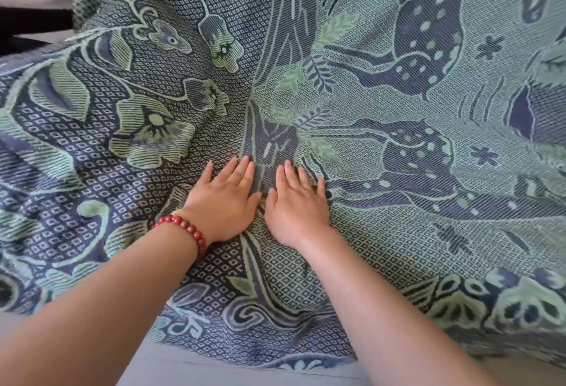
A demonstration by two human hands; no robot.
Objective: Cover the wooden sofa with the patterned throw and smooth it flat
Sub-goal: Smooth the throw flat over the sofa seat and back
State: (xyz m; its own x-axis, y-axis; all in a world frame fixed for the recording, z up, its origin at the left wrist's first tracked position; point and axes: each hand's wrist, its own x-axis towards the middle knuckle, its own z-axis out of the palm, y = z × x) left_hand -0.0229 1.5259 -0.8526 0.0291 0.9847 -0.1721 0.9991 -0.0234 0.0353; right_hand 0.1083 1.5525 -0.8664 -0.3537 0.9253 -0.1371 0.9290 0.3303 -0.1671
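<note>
While the left hand [225, 198], wearing a red beaded bracelet [183, 228], is pressing flat and open-fingered on the green-and-navy woven floral throw [398, 232], the right hand [295, 205] is lying just beside it, equally flat and gripping nothing. The throw is draping over seat and backrest, hiding the sofa. Pushing both palms toward the back crease is risking bunched cloth there and a front hem riding up. Its long axis seems to be running left to right along the seat.

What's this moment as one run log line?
step: smoothing | left hand: flat on throw | right hand: flat on throw, beside left | throw: spread out, crease running up between hands
</note>
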